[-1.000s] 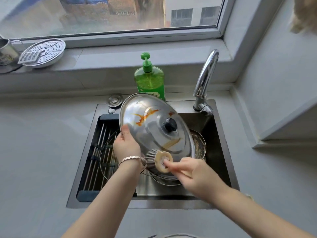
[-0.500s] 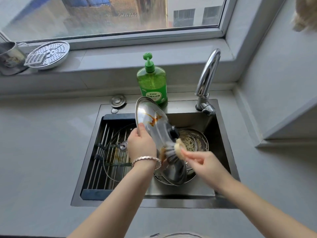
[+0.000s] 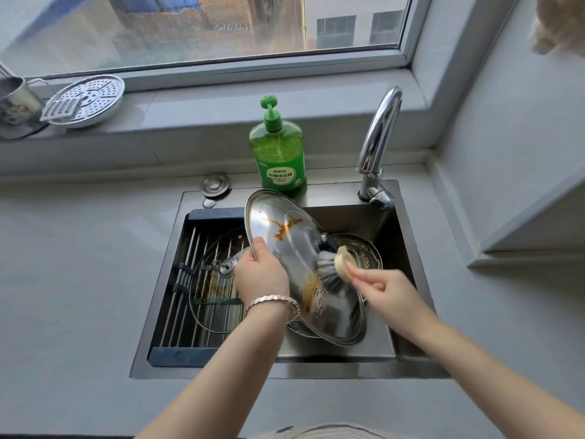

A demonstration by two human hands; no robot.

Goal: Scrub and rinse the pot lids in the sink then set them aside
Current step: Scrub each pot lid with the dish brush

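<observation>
Steel lid point(image 3: 294, 258) tilted in left hand point(image 3: 261, 277), right hand's point(image 3: 386, 293) brush point(image 3: 330, 274) against it

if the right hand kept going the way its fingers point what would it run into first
Probably the steel lid, held tilted by the left hand: the right hand points up-left, and the bristles of its brush seem to be on the lid's top, just below the black knob.

I see a wide window point(image 3: 202, 26) above a pale grey sill point(image 3: 221, 112), daylight coming through; a grey bench point(image 3: 63, 280) runs below, grey wall point(image 3: 506, 137) at right.
</observation>
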